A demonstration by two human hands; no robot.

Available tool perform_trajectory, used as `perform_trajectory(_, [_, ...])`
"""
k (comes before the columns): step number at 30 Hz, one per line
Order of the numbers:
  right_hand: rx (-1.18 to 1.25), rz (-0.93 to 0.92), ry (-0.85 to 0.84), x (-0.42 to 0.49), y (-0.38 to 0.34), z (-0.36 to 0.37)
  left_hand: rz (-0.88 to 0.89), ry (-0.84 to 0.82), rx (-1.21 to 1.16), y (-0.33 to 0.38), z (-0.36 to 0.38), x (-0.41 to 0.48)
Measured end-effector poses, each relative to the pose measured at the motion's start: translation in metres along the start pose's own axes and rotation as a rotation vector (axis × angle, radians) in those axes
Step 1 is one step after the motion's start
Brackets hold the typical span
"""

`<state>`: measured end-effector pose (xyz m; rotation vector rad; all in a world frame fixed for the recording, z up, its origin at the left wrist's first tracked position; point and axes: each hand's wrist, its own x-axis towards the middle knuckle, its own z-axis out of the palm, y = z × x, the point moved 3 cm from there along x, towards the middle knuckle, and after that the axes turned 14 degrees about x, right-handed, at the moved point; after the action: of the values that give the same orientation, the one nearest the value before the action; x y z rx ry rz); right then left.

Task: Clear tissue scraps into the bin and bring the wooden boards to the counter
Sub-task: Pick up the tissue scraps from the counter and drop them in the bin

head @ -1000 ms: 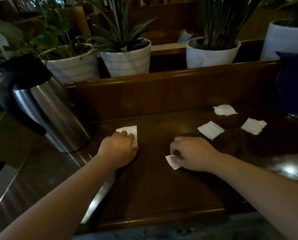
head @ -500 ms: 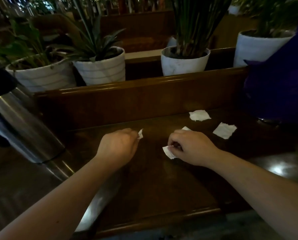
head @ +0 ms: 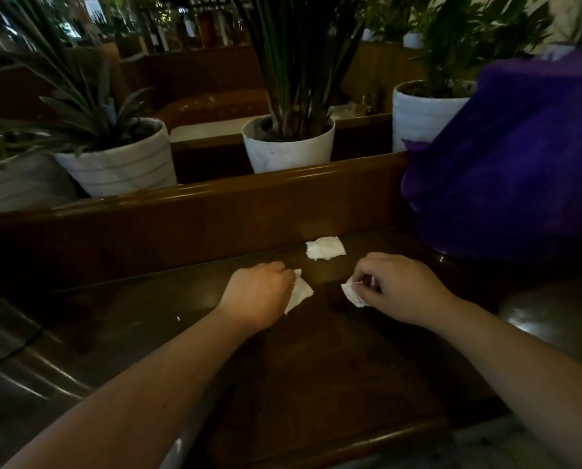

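Observation:
My left hand (head: 257, 292) is closed on a white tissue scrap (head: 300, 294) that sticks out to the right of its fingers, over the dark wooden table (head: 316, 367). My right hand (head: 401, 287) pinches another white tissue scrap (head: 352, 293) at its fingertips, just off the tabletop. One more tissue scrap (head: 325, 248) lies flat on the table beyond and between both hands, by the raised wooden back ledge (head: 215, 211). No bin and no wooden boards are in view.
White plant pots (head: 287, 143) stand in a row behind the ledge. A large purple object (head: 506, 157) fills the right side above the table. A shiny metal surface (head: 18, 374) lies at the left, and a glossy dark curved surface (head: 553, 319) at the right.
The camera has swung right, so the steel jug has left the view. Both hands moved right along the table, each holding its scrap; fewer loose scraps show on the table.

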<state>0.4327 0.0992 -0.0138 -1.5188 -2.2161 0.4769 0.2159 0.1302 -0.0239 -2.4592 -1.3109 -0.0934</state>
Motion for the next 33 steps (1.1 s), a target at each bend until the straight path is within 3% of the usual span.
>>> perform_trajectory(4, [-0.010,0.022,0.000,0.000,0.021,-0.016,-0.012,-0.042,0.019,0.008,0.011,0.010])
perform_trajectory(10, [0.003,0.094,0.104,0.016,0.044,-0.023,-0.039,-0.246,0.054,0.013,0.025,0.009])
perform_trajectory(21, [-0.103,0.052,0.057,0.035,0.068,0.004,-0.078,-0.099,0.042,0.023,0.002,0.013])
perform_trajectory(29, [-0.155,0.013,-0.115,0.027,0.071,0.011,-0.099,0.006,0.116,0.014,-0.028,0.058])
perform_trajectory(33, [-0.136,-0.071,-0.072,0.025,0.070,0.010,-0.083,-0.003,0.167,0.022,-0.026,0.091])
